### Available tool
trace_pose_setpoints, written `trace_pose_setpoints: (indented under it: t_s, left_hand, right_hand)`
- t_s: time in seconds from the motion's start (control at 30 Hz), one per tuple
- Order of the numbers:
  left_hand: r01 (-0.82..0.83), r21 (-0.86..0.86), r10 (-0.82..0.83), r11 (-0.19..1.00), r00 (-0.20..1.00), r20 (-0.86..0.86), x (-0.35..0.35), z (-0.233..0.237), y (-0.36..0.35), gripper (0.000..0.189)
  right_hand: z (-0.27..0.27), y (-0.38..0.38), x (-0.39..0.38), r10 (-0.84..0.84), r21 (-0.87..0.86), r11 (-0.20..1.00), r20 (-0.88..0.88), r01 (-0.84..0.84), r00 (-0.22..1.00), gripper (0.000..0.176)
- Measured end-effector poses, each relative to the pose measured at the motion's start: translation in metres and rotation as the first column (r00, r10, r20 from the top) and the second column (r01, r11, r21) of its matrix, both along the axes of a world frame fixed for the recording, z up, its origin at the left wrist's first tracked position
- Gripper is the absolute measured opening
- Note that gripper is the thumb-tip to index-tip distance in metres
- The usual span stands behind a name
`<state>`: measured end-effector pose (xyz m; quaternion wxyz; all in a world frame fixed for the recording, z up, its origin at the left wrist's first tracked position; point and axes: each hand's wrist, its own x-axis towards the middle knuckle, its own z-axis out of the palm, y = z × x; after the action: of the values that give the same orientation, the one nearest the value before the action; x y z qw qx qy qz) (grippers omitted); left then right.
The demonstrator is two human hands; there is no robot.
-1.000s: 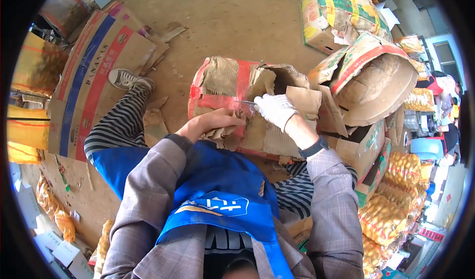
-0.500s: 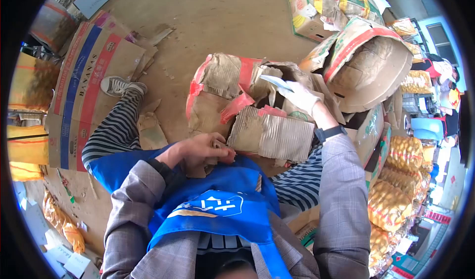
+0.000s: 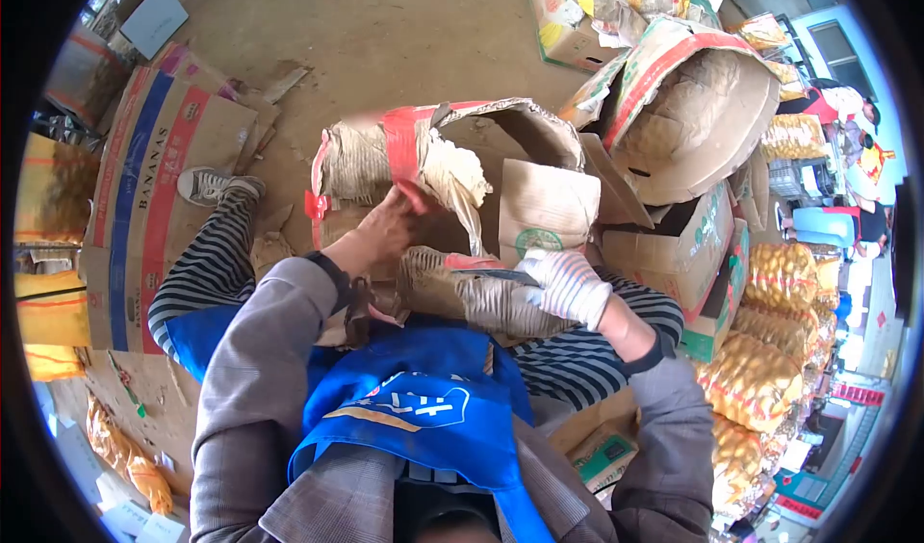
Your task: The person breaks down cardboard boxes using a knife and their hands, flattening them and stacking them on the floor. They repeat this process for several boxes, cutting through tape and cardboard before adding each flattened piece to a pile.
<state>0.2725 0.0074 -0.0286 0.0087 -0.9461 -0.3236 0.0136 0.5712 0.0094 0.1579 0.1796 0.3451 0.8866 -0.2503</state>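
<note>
A torn cardboard box [image 3: 423, 148] with red tape lies tipped on my lap, its open side facing right. My bare left hand [image 3: 390, 225] grips the box's ragged lower wall near the red tape. My right hand [image 3: 570, 288] wears a white knit glove and holds a small knife [image 3: 505, 275]. The blade lies along the top of a bent corrugated flap [image 3: 462, 302] just above my blue apron. A second flap with a green round print [image 3: 542, 211] stands upright behind the right hand.
A flattened banana carton [image 3: 144, 196] lies on the dirt floor at left, beside my shoe [image 3: 207, 185]. Open empty cartons [image 3: 712, 129] pile up at right. Below them are mesh sacks of potatoes [image 3: 770, 370]. Another person [image 3: 852, 110] stands at the far right.
My left hand rose from my lap to the box's lower wall. My right hand came down with the knife from the box's top to the flap near my apron. The box turned.
</note>
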Motion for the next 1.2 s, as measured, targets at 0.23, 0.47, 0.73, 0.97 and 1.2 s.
trace_pose_setpoints:
  t_s: [0.23, 0.47, 0.73, 0.97, 1.2]
  left_hand:
    - [-0.062, -0.022, 0.061, 0.998, 0.744, 0.666, -0.054, 0.093, -0.036, 0.024]
    - [-0.641, -0.108, 0.649, 0.76, 0.743, 0.161, -0.147, 0.121, -0.098, 0.027]
    - [-0.956, -0.117, 0.902, 0.268, 0.206, 0.38, -0.158, 0.088, -0.045, 0.086]
    - [-0.702, -0.709, 0.991, 0.073, -0.03, 0.132, -0.214, 0.082, -0.02, 0.045]
    - [-0.84, -0.268, 0.829, 0.472, 0.32, 0.459, -0.243, 0.083, -0.104, 0.039]
  right_hand:
    - [-0.037, 0.02, 0.022, -0.093, 0.198, 0.979, 0.18, 0.056, 0.979, 0.035]
    - [-0.052, 0.046, 0.013, -0.141, 0.117, 0.986, 0.187, 0.12, 0.972, 0.035]
    - [-0.008, 0.027, -0.022, -0.019, 0.266, 0.962, -0.17, 0.065, 0.985, 0.036]
    - [0.007, 0.05, -0.041, 0.136, 0.501, 0.864, -0.319, 0.045, 0.938, 0.026]
    - [-0.05, 0.039, -0.025, 0.274, 0.584, 0.768, 0.073, -0.264, 0.959, 0.006]
